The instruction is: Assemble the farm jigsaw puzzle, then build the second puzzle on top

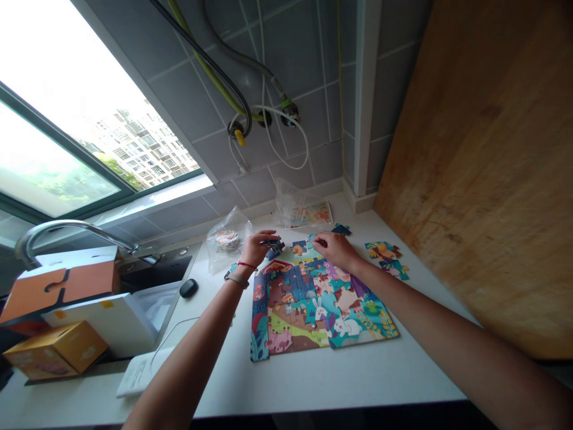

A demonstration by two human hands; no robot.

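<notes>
On the white counter lies a partly joined animal jigsaw puzzle (295, 304), with a white rabbit among its pictures. My left hand (256, 249), wearing a band and a bracelet at the wrist, pinches a dark puzzle piece (275, 246) above the upper left edge of the puzzle. At the upper edge, my right hand (335, 249) has its fingers curled together on the side of a teal puzzle piece (310, 241); its fingertips are partly hidden. Between the hands is a piece with an orange shape (298, 248).
Loose pieces (385, 252) lie right of the puzzle, and a dark piece (341, 229) behind my right hand. A clear bag with pieces (227, 240), a picture card (316, 214) and a black oval case (188, 288) are around. Boxes (62, 292) stand left by the sink.
</notes>
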